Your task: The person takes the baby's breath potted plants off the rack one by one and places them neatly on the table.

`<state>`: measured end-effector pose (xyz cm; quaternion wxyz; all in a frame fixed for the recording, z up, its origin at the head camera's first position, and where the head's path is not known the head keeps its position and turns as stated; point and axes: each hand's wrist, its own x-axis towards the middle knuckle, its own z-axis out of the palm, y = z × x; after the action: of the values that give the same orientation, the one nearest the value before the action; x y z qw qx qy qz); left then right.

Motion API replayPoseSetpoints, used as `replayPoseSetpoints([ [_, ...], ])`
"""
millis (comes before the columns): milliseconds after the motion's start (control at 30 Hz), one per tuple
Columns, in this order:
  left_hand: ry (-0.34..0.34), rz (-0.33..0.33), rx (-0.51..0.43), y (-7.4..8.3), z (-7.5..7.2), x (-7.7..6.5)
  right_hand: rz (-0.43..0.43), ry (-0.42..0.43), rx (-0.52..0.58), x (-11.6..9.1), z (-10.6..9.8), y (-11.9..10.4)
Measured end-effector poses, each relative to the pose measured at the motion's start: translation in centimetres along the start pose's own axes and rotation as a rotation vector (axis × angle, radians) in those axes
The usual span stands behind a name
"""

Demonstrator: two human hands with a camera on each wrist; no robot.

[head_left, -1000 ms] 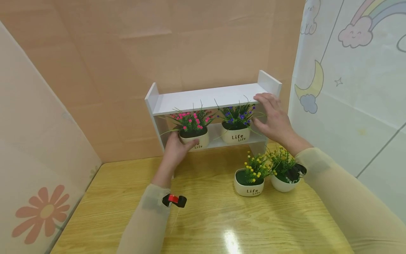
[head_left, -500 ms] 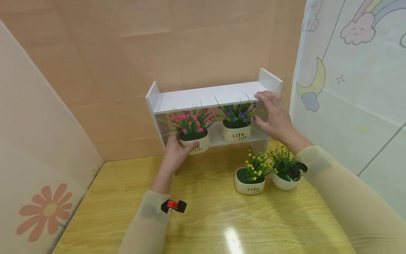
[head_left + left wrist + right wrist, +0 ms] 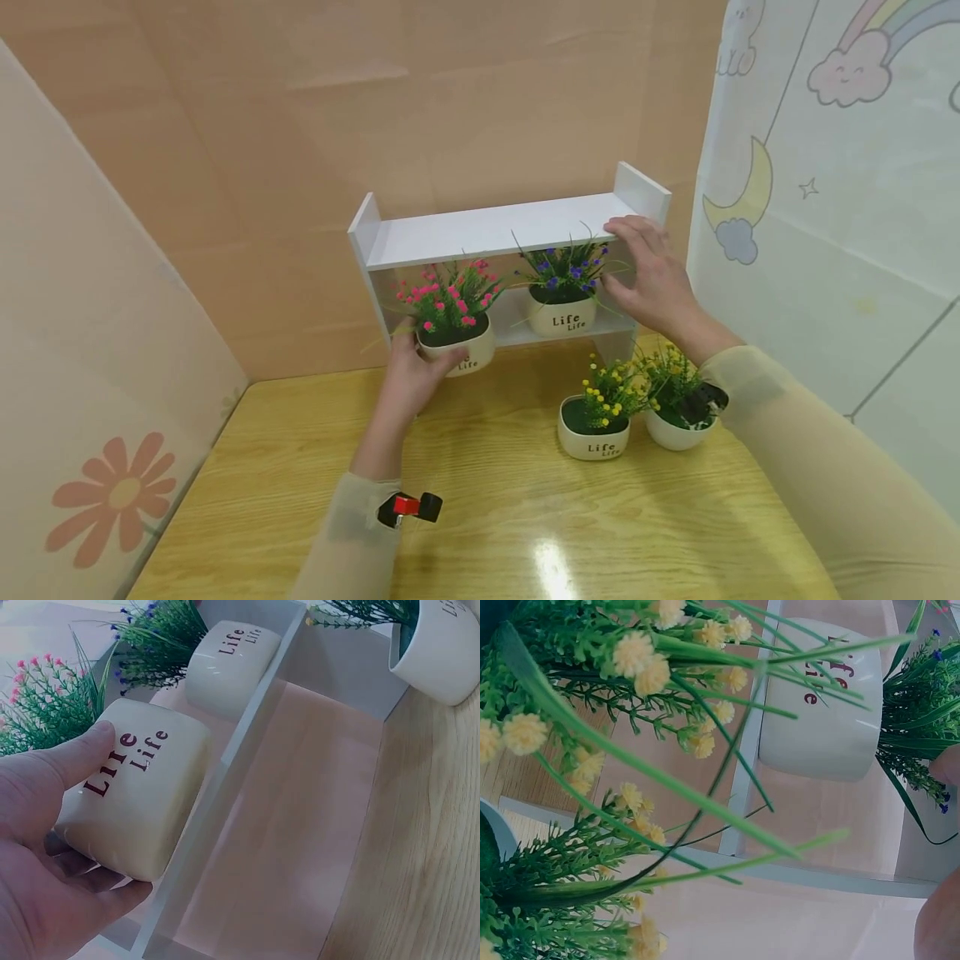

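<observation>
My left hand [image 3: 412, 375] grips a cream "Life" flowerpot [image 3: 480, 343] with pink flowers, thumb across its front and fingers beneath, as the left wrist view shows. This pot is a little forward of the lower board of the white shelf [image 3: 487, 229], and tilts slightly. My right hand [image 3: 652, 275] rests with its fingertips on the right front edge of the top board, thumb lower down beside the purple flowers. Those flowers grow from a second cream pot [image 3: 562, 318], standing on the lower board.
Two yellow-flowered pots, a nearer-left one [image 3: 592, 443] and a right one [image 3: 675, 433], stand on the wooden table [image 3: 465, 500], below my right forearm. Their leaves cross the right wrist view. A brown backdrop and pale side panels [image 3: 810, 317] surround the table.
My left hand has drawn the pink flowerpot forward and slightly down, out from the lower board, tilting it a little. The right hand stays at the shelf edge.
</observation>
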<state>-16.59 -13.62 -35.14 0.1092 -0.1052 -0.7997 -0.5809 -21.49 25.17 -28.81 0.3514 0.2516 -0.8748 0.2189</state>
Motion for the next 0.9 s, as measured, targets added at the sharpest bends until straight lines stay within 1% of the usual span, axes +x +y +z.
replayPoseSetpoints([
  [100, 0.009, -0.017, 0.012, 0.1, 0.0, -0.6, -0.002, 0.005, 0.003, -0.1, 0.0, 0.0],
  [167, 0.015, -0.013, 0.015, 0.1, 0.0, -1.0, -0.003, 0.008, 0.005, -0.2, 0.0, 0.1],
  [367, 0.013, 0.045, 0.016, -0.1, -0.1, -1.8, 0.003, 0.011, 0.009, -0.4, 0.0, 0.1],
  [433, 0.007, 0.054, 0.024, -0.1, -0.2, -2.0, 0.002, 0.013, 0.006, -0.5, 0.1, 0.2],
  [600, -0.002, 0.023, 0.017, -0.2, -0.4, -2.9, -0.017, 0.018, 0.002, -0.3, 0.2, 0.2],
  [833, -0.011, 0.032, 0.005, -0.2, -0.4, -3.9, -0.035, 0.023, 0.004, -0.1, 0.2, 0.2],
  [900, -0.007, 0.025, -0.004, -0.2, -0.4, -4.1, -0.034, 0.021, 0.001, -0.1, 0.1, 0.2],
])
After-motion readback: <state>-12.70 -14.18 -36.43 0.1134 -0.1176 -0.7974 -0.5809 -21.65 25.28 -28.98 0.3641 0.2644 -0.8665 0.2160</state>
